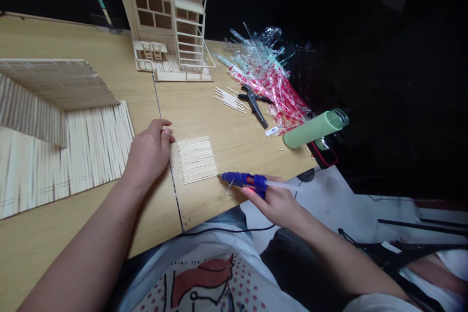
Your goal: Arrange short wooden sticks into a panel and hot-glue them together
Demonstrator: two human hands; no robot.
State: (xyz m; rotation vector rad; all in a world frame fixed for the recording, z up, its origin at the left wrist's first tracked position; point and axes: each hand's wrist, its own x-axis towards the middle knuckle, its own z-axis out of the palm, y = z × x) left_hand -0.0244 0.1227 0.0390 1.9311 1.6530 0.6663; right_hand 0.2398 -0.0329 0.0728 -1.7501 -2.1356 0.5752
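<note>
My right hand [276,200] grips a blue hot glue gun [239,179] with a clear glue stick [281,185] protruding from its back. The nozzle is at the lower right corner of a small square panel of thin wooden sticks [197,160], which lies flat on the table. Whether the tip touches the panel cannot be made out. Just left of the panel, my left hand [149,148] rests on the table, fingers loosely bent and slightly apart, with nothing visible in them.
A stick-built model house [164,24] stands at the back. To the left lies a larger stick floor with walls [98,131]. Cutting pliers [255,105], loose sticks [231,100], a heap of plastic wrappers [272,78] and a green bottle [310,129] are on the right.
</note>
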